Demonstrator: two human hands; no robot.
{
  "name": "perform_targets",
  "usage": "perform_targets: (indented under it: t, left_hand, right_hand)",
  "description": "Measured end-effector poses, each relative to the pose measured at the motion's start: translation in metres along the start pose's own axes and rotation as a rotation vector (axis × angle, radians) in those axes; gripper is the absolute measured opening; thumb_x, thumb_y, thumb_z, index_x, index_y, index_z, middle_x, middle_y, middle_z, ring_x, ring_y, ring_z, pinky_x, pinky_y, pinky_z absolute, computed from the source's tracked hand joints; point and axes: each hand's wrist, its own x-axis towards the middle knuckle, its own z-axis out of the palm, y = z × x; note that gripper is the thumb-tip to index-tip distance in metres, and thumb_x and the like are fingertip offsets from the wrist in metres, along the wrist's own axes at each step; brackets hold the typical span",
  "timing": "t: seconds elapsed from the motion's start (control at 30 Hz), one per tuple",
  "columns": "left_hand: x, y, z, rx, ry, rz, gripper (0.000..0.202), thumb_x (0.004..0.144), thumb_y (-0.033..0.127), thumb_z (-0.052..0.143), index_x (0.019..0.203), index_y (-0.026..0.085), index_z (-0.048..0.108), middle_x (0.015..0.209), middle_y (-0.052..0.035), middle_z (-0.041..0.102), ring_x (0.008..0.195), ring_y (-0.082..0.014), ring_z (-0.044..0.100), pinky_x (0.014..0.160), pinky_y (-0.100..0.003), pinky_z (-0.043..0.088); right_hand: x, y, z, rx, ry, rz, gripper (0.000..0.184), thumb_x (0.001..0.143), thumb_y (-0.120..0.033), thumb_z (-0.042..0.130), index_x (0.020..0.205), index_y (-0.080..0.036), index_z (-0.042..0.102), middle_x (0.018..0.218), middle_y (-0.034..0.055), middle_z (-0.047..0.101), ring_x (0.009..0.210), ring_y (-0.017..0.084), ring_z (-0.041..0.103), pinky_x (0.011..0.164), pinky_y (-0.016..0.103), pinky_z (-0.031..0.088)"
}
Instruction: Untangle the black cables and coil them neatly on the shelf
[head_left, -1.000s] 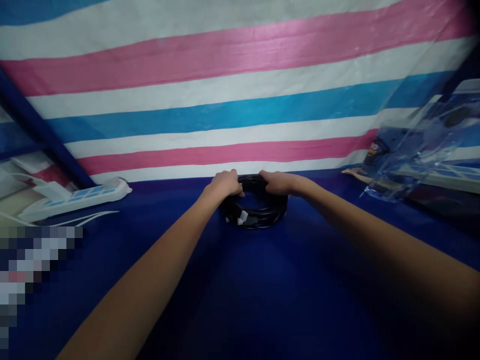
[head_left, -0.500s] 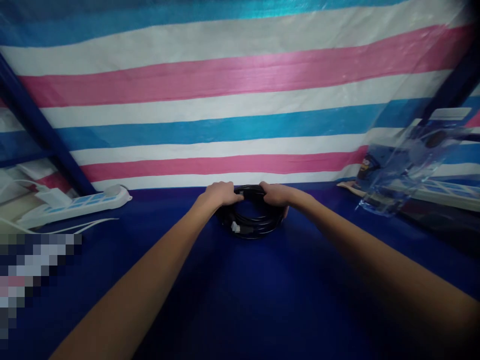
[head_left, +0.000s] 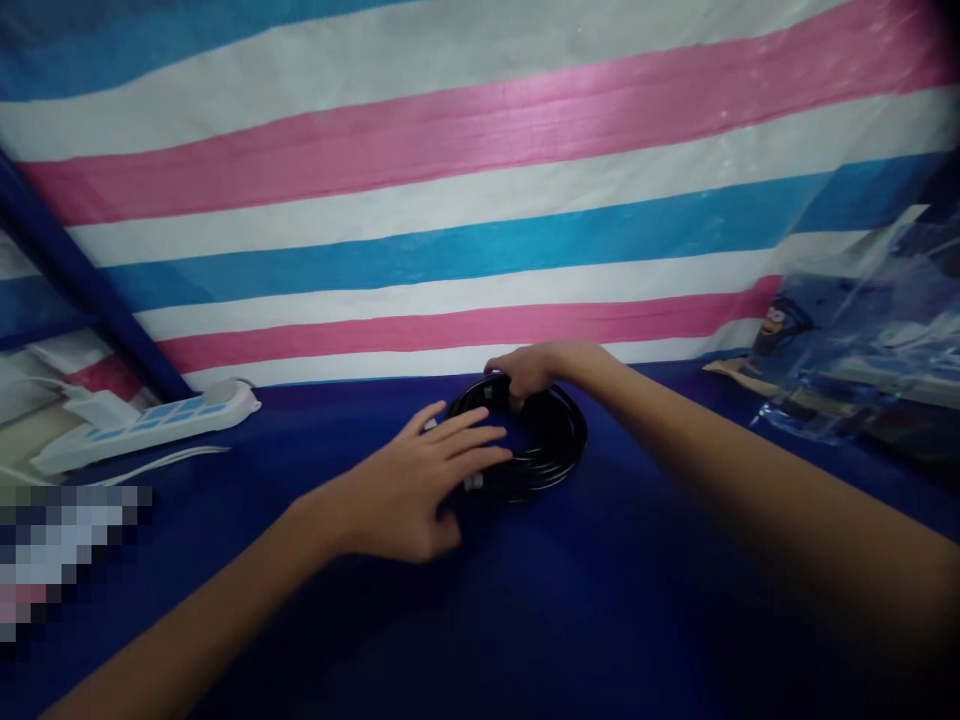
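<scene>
A coil of black cable (head_left: 559, 440) rests on the dark blue tabletop, with a pale plug (head_left: 473, 482) at its near left side. My left hand (head_left: 427, 485) is over the coil's left part, fingers spread and thumb apart; whether the fingertips touch the cable I cannot tell. At the far side of the ring, my right hand (head_left: 536, 370) has its fingers curled around the cable. Part of the coil's left side is hidden under my left fingers.
A white power strip (head_left: 161, 425) with a plugged-in adapter lies at the left, a white cord (head_left: 172, 455) in front of it. Clear plastic packaging (head_left: 847, 350) stands at the right. A striped sheet (head_left: 450, 240) hangs behind the blue table (head_left: 525, 620).
My left hand has let go of the coil's far left edge and come nearer, its fingers now spread. My right hand stays at the far edge. The view has tilted and shifted slightly.
</scene>
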Motion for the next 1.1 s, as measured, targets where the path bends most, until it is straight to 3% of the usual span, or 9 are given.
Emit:
perform_targets:
  t: [0.13,0.23,0.33,0.43,0.67,0.8,0.87,0.97,1.1]
  left_hand:
    - [0.027,0.019,0.021,0.048,0.111,-0.068,0.064,0.079,0.062,0.045,0.127,0.020,0.045,0.125,-0.0098,0.056,0.121,-0.0265,0.044,0.108,-0.045,0.020]
    - [0.049,0.013,0.029,0.131,0.049,-0.065,0.054,0.084,0.060,0.039,0.100,0.012,0.058,0.092,-0.0108,0.065,0.088,-0.0250,0.059,0.085,-0.039,0.041]
    - [0.060,0.000,0.027,0.190,-0.017,0.058,0.041,0.088,0.049,0.042,0.084,0.013,0.058,0.077,-0.0075,0.063,0.072,-0.0209,0.059,0.067,-0.032,0.042]
    - [0.061,-0.009,0.025,0.179,0.001,0.147,0.036,0.088,0.048,0.044,0.082,0.014,0.057,0.073,-0.0043,0.062,0.067,-0.0183,0.058,0.063,-0.030,0.039]
    - [0.053,-0.002,0.019,0.114,0.064,0.104,0.046,0.081,0.061,0.046,0.086,0.017,0.058,0.085,-0.0048,0.064,0.084,-0.0215,0.058,0.077,-0.035,0.039]
    - [0.046,0.003,0.007,0.040,0.094,0.027,0.053,0.076,0.066,0.048,0.098,0.019,0.060,0.094,-0.0066,0.065,0.095,-0.0237,0.057,0.087,-0.039,0.037]
    - [0.040,0.002,0.003,0.012,0.110,0.052,0.049,0.078,0.062,0.049,0.099,0.020,0.060,0.096,-0.0054,0.065,0.099,-0.0227,0.056,0.095,-0.040,0.032]
    - [0.029,0.000,-0.001,-0.050,0.143,0.080,0.042,0.079,0.057,0.052,0.099,0.022,0.059,0.102,-0.0033,0.065,0.109,-0.0208,0.052,0.104,-0.042,0.022]
    - [0.017,-0.001,-0.006,-0.145,0.223,0.096,0.038,0.080,0.053,0.053,0.102,0.022,0.058,0.111,-0.0028,0.063,0.117,-0.0198,0.047,0.107,-0.039,0.022]
  right_hand:
    - [0.014,0.004,0.014,-0.025,0.056,-0.081,0.054,0.064,-0.021,0.057,0.118,-0.019,0.055,0.109,0.0133,0.060,0.088,0.030,0.059,0.063,0.038,0.046]
    - [0.017,0.007,0.017,-0.014,0.080,-0.101,0.053,0.061,-0.017,0.056,0.113,-0.018,0.057,0.103,0.0134,0.062,0.084,0.028,0.059,0.058,0.035,0.044]
    - [0.016,0.012,0.015,0.022,0.041,-0.115,0.042,0.059,-0.018,0.057,0.100,-0.017,0.062,0.091,0.0101,0.065,0.074,0.024,0.060,0.053,0.031,0.042]
    - [0.016,0.016,0.016,0.035,0.013,-0.096,0.037,0.057,-0.020,0.059,0.094,-0.014,0.063,0.085,0.0105,0.065,0.069,0.024,0.060,0.051,0.031,0.041]
    - [0.012,0.019,0.025,0.052,0.103,-0.101,0.058,0.060,-0.027,0.063,0.117,-0.017,0.055,0.103,0.0149,0.063,0.084,0.030,0.060,0.062,0.038,0.046]
    - [-0.016,0.018,0.012,0.110,0.193,-0.197,0.086,0.065,-0.046,0.065,0.139,-0.018,0.030,0.128,0.0141,0.051,0.108,0.030,0.053,0.083,0.039,0.046]
    - [-0.036,0.017,0.007,0.144,0.316,-0.248,0.082,0.073,-0.053,0.057,0.140,-0.015,0.028,0.132,0.0144,0.047,0.114,0.027,0.050,0.090,0.037,0.043]
    - [-0.068,0.019,0.012,0.153,0.553,-0.319,0.056,0.084,-0.050,0.045,0.127,-0.014,0.046,0.121,0.0132,0.056,0.107,0.024,0.054,0.089,0.036,0.044]
    - [-0.098,0.050,0.053,0.118,0.702,-0.224,0.045,0.088,-0.048,0.038,0.116,-0.016,0.053,0.113,0.0106,0.060,0.101,0.022,0.057,0.088,0.037,0.045]
